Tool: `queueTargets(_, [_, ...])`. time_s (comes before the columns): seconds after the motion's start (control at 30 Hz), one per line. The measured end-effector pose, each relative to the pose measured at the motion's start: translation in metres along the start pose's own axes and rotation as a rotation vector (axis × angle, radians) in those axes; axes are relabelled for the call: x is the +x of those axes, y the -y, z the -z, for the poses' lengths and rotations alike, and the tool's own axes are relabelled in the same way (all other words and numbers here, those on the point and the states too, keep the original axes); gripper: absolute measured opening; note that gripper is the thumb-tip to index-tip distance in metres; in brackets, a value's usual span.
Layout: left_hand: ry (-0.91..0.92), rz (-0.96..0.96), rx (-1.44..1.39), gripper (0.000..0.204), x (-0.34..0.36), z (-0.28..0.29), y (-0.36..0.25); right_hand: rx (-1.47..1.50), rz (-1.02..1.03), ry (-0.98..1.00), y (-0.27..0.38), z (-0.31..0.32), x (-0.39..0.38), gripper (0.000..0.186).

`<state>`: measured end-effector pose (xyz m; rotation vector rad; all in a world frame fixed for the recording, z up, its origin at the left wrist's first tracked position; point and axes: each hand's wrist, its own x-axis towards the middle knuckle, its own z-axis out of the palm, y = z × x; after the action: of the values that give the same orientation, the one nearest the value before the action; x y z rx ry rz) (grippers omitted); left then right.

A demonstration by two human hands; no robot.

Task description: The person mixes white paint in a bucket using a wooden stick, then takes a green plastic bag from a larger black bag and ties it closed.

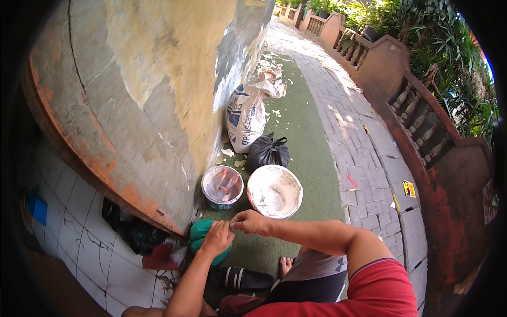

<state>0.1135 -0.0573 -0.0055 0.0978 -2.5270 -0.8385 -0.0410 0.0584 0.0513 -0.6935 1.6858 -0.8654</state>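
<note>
My left hand [217,239] lies over a teal-green rounded object [202,230] with two soft-looking lobes, beside the base of the wall; its kind cannot be made out. The fingers of that hand are curled, their tips meeting those of my right hand [251,222]. My right hand is closed in a pinch, and whatever it holds is too small to name. Just beyond my hands stand two buckets. The left bucket [205,196] holds tools with red parts in a pale mix. The right white bucket [297,203] is smeared inside with whitish paste.
A black tied bag [268,153] and a full white sack [246,119] stand along the patchy wall [174,105]. A black slipper with white stripes [242,278] lies near my bare foot [285,266]. Green carpet [311,142] borders the paving [364,174]; a balustrade runs at right.
</note>
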Motion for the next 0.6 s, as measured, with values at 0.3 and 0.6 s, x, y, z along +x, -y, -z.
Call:
queueTargets(0.3, [-0.064,-0.011,-0.115,0.018,-0.001,0.001,-0.003,0.052,-0.129,0.037,0.008,-0.013,-0.003,0.037])
queueTargets(0.6, [-0.122,-0.082,0.039,0.028,-0.003,-0.001,0.002,-0.167,0.072,-0.050,0.002,-0.023,-0.002,0.044])
